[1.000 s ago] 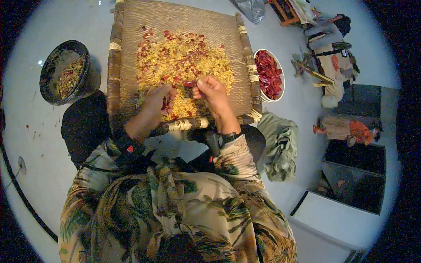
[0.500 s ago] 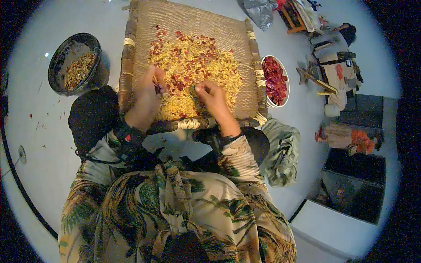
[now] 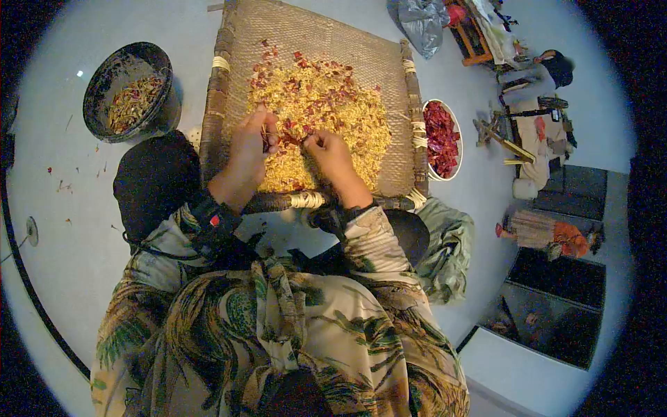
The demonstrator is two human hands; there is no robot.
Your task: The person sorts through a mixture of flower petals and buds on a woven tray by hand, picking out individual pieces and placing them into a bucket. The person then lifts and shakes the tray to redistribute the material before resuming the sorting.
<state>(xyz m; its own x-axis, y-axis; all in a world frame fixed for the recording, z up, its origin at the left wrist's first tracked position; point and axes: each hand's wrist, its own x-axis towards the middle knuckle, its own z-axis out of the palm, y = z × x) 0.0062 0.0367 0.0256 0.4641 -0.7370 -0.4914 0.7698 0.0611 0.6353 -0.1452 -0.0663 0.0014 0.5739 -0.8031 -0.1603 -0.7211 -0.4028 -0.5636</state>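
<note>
On a woven tray with a wooden frame [image 3: 379,45] lies a spread of yellow seeds [image 3: 354,125] mixed with dried red chili pieces [image 3: 326,67]. Both hands are over the near middle of the seeds. My left hand [image 3: 250,146] is closed, with a dark sliver showing at its fingertips, too small to name. Facing it, my right hand [image 3: 332,158] pinches with thumb and forefinger beside a dark red chili piece [image 3: 294,133]; the fingertips partly hide what they hold.
A black bucket [image 3: 167,104] with dried stems stands left of the tray. At the right is a white bowl [image 3: 458,142] of red chili skins. A green sack [image 3: 448,250] lies below it. Further right, a person sits near a wooden stand [image 3: 511,142].
The view has shifted slightly, so the tray appears further right. My left hand has turned and come closer to my right hand; both stay over the seeds.
</note>
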